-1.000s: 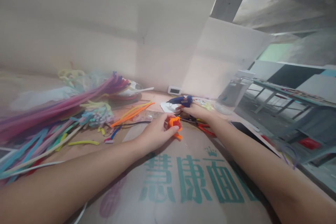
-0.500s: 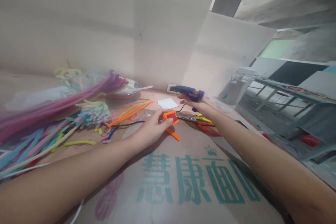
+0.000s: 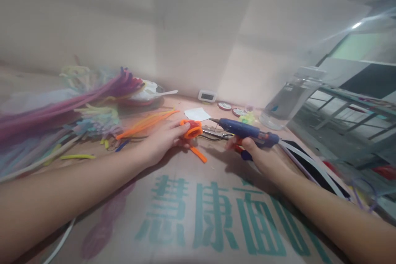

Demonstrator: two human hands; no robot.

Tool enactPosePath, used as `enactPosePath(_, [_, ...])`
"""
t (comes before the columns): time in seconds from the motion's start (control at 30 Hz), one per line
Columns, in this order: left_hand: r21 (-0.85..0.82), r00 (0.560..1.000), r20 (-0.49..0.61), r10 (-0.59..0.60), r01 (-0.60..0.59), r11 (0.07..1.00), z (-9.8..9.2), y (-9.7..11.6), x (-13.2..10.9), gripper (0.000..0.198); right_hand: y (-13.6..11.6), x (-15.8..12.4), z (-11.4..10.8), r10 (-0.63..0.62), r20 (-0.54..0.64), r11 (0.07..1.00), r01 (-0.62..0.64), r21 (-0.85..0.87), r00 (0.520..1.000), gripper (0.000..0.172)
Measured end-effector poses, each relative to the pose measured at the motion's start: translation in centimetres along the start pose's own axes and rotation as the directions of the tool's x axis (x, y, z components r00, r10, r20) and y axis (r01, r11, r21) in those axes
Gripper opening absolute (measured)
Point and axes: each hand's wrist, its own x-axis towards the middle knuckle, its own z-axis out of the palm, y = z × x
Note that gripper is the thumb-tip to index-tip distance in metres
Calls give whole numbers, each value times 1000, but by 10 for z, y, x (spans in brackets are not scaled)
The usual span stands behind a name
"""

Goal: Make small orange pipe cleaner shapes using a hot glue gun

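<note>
Pinched in my left hand [image 3: 173, 136] is a small orange and red pipe-cleaner piece [image 3: 192, 129], raised a little over the cardboard. An orange strip [image 3: 198, 154] slants down just below it. My right hand [image 3: 250, 150] is wrapped round the handle of a blue hot glue gun [image 3: 244, 128]. The gun's nozzle points left, toward the orange piece but apart from it. A white glue stick [image 3: 309, 159] trails from its back end. Pliers [image 3: 216, 133] lie behind, partly hidden by the gun and my right hand.
Bundles of coloured pipe cleaners [image 3: 99, 121] lie at the left. Toward the wall are a white paper [image 3: 197, 114], a small digital timer [image 3: 207, 96] and round spools [image 3: 224, 106]. A clear plastic jar [image 3: 286, 99] stands at the right, near a dark flat device [image 3: 312, 167].
My right hand has brought the glue gun nearer and lower, its nozzle now facing the orange piece. The left hand still holds that piece, turned slightly. The camera view has shifted.
</note>
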Motion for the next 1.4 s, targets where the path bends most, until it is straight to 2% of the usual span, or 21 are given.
enactPosePath(0.1, [-14, 1000, 3, -7, 7, 1000, 0, 1, -1, 34, 7, -6, 7, -14, -45, 1000, 15, 16, 999, 47])
enactPosePath(0.27, [60, 1000, 8, -5, 5, 998, 0, 1, -4, 34, 4, -9, 13, -109, -7, 994, 109, -30, 994, 35])
enactPosePath(0.37, [109, 999, 34, 29, -33, 993, 0, 0, -5, 36, 0, -10, 14, -90, -32, 995, 88, -57, 995, 37])
enactPosePath(0.53, [190, 998, 7, 68, -68, 979, 1, -1, -7, 34, -6, -10, 16, -33, -8, 999, 33, -31, 999, 29])
enactPosePath(0.73, [179, 998, -22, 61, -56, 982, 2, 0, -8, 34, -10, -10, 18, -70, 42, 994, 73, -83, 997, 28])
enactPosePath(0.93, [206, 998, -7, 70, -67, 976, -1, -2, -7, 37, -8, -11, 18, -148, -76, 980, 135, -147, 986, 24])
enactPosePath(1.13, [203, 998, 5, 69, -68, 977, 1, -1, -7, 35, -7, -11, 20, -170, -86, 978, 157, -137, 982, 18])
enactPosePath(1.4, [205, 998, 9, 66, -66, 977, 1, -1, -8, 34, -5, -13, 22, -164, -107, 981, 150, -125, 981, 20])
